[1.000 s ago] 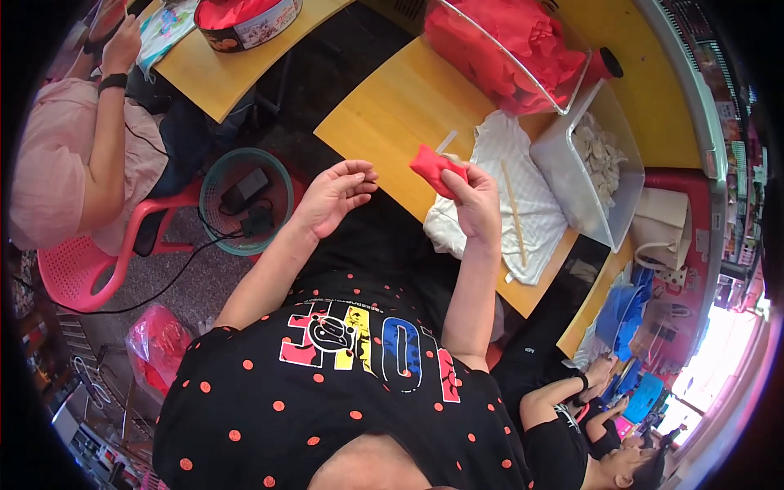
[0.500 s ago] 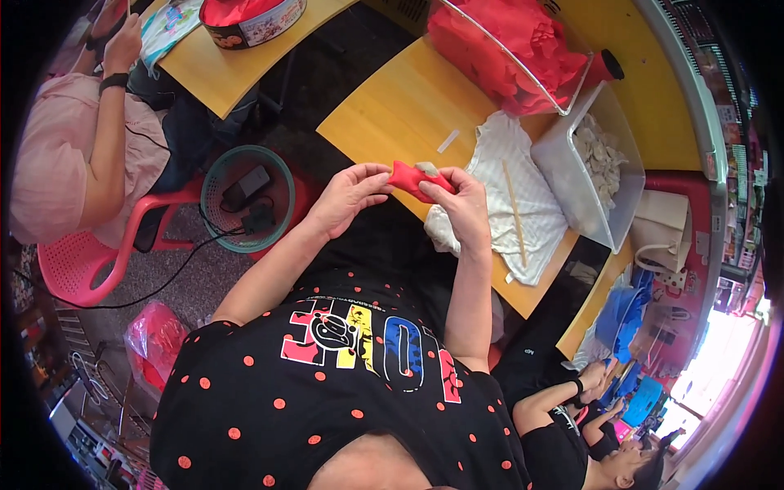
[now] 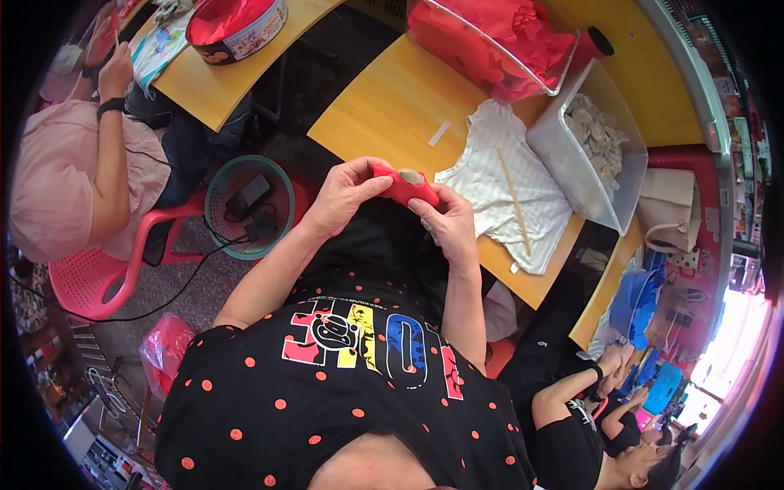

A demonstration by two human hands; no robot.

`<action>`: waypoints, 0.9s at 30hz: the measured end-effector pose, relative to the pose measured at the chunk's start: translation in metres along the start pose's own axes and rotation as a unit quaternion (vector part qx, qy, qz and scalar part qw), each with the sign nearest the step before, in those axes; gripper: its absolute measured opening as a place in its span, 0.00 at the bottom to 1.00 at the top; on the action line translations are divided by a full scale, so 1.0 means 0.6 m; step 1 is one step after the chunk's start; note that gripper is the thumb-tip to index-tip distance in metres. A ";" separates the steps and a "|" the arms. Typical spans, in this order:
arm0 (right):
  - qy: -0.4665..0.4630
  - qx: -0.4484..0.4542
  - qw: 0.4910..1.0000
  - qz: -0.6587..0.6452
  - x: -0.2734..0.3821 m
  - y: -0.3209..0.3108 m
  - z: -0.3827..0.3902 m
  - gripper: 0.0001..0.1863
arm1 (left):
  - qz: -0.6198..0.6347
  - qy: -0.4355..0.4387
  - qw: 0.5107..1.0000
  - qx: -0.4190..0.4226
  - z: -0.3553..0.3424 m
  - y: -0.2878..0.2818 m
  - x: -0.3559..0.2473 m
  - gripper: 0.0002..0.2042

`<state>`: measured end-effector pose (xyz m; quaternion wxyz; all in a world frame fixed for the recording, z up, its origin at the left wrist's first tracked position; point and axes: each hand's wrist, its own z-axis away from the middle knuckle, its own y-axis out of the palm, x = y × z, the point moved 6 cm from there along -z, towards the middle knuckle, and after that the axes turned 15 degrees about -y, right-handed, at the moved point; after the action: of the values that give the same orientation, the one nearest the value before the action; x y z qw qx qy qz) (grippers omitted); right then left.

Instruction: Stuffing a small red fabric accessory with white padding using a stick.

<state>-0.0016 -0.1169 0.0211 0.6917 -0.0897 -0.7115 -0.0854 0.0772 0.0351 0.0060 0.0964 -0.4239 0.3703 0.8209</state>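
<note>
A small red fabric piece (image 3: 398, 190) is stretched between my two hands, above the near edge of the yellow table (image 3: 359, 106). A greyish-white lump (image 3: 411, 175) shows at the upper edge of the red piece. My left hand (image 3: 347, 196) pinches the left end, thumb on top. At the other end, my right hand (image 3: 451, 224) grips it between thumb and fingers, the thumb partly covering the fabric. Right of my right hand, a white cloth garment (image 3: 490, 163) lies on the table with a thin wooden stick (image 3: 514, 200) across it.
A clear bin of red fabric pieces (image 3: 482, 49) and a clear bin of whitish pieces (image 3: 600, 147) stand at the far right. A white strip (image 3: 439, 134) lies on the table. To the left are a green basket (image 3: 214, 196), a pink chair (image 3: 122, 286) and a seated person (image 3: 57, 171).
My left hand has come in over the left end of the red piece and pinches it. The right hand has shifted slightly left and nearer, and the lump shows more from above.
</note>
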 end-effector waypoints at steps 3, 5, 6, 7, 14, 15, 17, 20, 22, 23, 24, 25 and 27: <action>-0.209 -0.072 0.969 0.108 0.068 -0.001 0.007 0.16 | 0.060 -0.036 0.997 0.017 0.006 0.010 -0.006 0.07; -0.251 -0.026 0.953 0.169 0.086 -0.002 0.005 0.19 | 0.074 -0.054 0.995 0.045 0.006 0.019 -0.010 0.07; -0.292 0.026 0.922 0.254 0.101 0.007 0.005 0.19 | 0.089 -0.070 0.991 0.070 0.007 0.026 -0.010 0.07; -0.329 0.078 0.879 0.336 0.111 0.020 0.008 0.19 | 0.087 -0.071 0.991 0.071 0.008 0.032 -0.016 0.07; -0.269 0.075 0.893 0.353 0.091 0.011 0.021 0.14 | 0.017 -0.093 0.994 0.063 0.007 0.042 -0.005 0.07; -0.269 0.074 0.893 0.352 0.094 0.013 0.022 0.14 | 0.009 -0.103 0.992 0.068 0.007 0.040 0.002 0.07; -0.301 0.011 0.902 0.310 0.119 0.013 0.025 0.13 | 0.013 -0.108 0.992 0.069 0.005 0.036 0.010 0.08; -0.297 0.045 0.882 0.363 0.107 0.015 0.026 0.14 | 0.011 -0.118 0.991 0.067 0.006 0.039 0.009 0.09; -0.303 0.050 0.873 0.378 0.099 0.014 0.028 0.14 | 0.004 -0.123 0.990 0.065 0.005 0.038 0.008 0.09; -0.308 0.056 0.865 0.393 0.097 0.016 0.029 0.14 | -0.026 -0.116 0.991 0.056 0.002 0.033 0.008 0.09; -0.309 0.056 0.864 0.393 0.096 0.013 0.029 0.14 | -0.056 -0.109 0.991 0.047 -0.001 0.030 0.007 0.10; -0.310 0.070 0.864 0.390 0.094 0.013 0.031 0.12 | -0.056 -0.110 0.991 0.047 -0.003 0.028 0.010 0.10; -0.312 0.085 0.863 0.387 0.094 0.016 0.034 0.11 | -0.105 -0.069 0.991 0.054 -0.006 0.030 0.007 0.09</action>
<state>-0.0207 -0.1023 0.0769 0.4163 -0.3210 -0.8024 0.2826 0.0683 0.0194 0.0110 0.2301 -0.3969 0.3602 0.8123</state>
